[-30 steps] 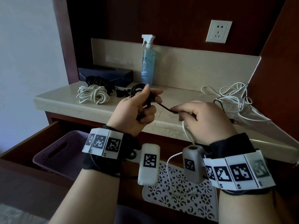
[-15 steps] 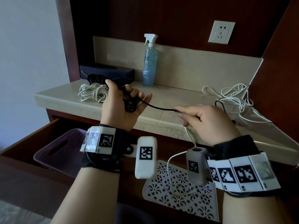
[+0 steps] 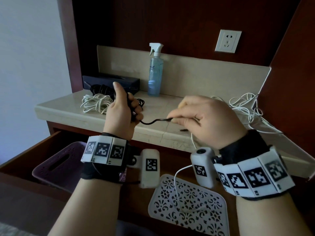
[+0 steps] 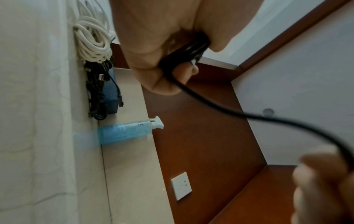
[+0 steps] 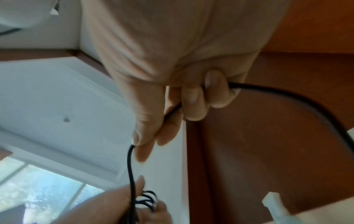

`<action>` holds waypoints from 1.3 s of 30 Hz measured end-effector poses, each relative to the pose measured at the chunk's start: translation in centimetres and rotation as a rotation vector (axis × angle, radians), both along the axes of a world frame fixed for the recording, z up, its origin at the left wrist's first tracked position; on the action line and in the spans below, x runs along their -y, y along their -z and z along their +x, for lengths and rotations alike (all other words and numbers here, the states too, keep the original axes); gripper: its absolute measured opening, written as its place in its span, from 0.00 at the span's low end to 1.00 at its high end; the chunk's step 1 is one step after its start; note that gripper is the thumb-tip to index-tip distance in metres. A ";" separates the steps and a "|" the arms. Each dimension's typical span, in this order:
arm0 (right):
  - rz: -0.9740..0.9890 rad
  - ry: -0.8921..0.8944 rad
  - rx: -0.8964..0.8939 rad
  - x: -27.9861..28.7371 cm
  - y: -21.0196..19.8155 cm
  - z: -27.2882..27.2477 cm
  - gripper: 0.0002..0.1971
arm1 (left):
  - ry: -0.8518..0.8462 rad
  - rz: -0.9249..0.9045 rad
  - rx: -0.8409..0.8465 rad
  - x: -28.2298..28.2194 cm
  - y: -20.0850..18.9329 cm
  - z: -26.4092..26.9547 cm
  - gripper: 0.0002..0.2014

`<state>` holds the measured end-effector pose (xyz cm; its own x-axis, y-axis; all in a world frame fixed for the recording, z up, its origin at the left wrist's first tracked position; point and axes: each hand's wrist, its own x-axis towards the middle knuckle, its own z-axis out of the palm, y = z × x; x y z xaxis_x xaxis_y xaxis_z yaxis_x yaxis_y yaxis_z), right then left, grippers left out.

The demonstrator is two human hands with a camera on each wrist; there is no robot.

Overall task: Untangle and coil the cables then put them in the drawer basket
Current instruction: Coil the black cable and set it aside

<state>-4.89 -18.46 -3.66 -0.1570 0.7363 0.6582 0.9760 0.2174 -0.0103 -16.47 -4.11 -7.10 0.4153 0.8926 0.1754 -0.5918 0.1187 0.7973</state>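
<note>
**Black cable mid-wind, short tail left to feed**

The left hand (image 3: 121,114) gripped a small bundle of loops of the black cable (image 3: 154,120), fingers curled round them and thumb raised, held above the front of the marble counter (image 3: 68,109). The right hand (image 3: 207,120) pinched the free run of that cable between thumb and fingertips (image 5: 193,104), just to the right of the left. Between the two hands the cable sagged in a shallow curve.

Judgement on doing the step well: keep the pinch light so the cable slides through as each turn goes on; keep the run lightly taut so the loops land the same size; clamp every new turn under the left fingers before reaching for more. The tail looked short, so the end would want tucking round the bundle before it goes to the purple basket (image 3: 56,166) in the open drawer (image 3: 25,160).

Already on the counter: a coiled white cable (image 3: 96,103) and a dark coil (image 3: 100,88) behind it. A loose white tangle (image 3: 245,106) lay at far right, not yet coiled.

Hard to make out:
- the number of loops, buried in the left palm;
- the cable's far end, hidden behind the right hand;
- basket contents, blocked by the left wrist;
- where the thin white lead across the patterned white tray (image 3: 187,210) ran.
</note>
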 end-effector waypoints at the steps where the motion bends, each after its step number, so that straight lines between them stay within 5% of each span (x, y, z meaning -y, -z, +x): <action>1: 0.037 -0.042 0.009 -0.1 -0.5 -0.2 0.12 | 0.028 0.044 -0.043 0.5 0.0 0.2 0.26; 6: 0.073 -0.124 -0.013 -1.9 -2.1 -0.9 0.07 | 0.287 0.189 -0.204 2.4 0.8 1.4 0.35; 11: 0.026 -0.016 -0.149 -3.4 -2.7 0.4 0.03 | 0.554 0.225 -0.251 3.0 0.8 1.5 0.39; 15: -0.076 0.021 -0.195 -3.5 -3.3 1.1 0.09 | 0.671 0.309 -0.331 3.0 0.9 0.8 0.22; 18: -0.111 0.013 -0.200 -3.3 -3.8 1.7 0.06 | 0.664 0.340 -0.386 2.9 0.8 0.5 0.08; 23: -0.063 -0.020 -0.163 -3.4 -4.7 1.7 0.03 | 0.680 0.373 -0.362 3.1 0.7 0.8 0.04; 31: 0.016 0.026 -0.266 -4.2 -3.9 2.4 0.05 | 0.674 0.339 -0.238 2.8 0.6 0.6 0.10; 34: -0.042 0.075 -0.292 -4.4 -3.4 3.4 0.03 | 0.654 0.233 -0.148 2.4 0.2 0.1 0.13; 39: -0.235 0.162 -0.414 -3.8 -1.9 4.2 0.14 | 0.533 0.061 -0.020 1.1 -0.1 -0.2 0.21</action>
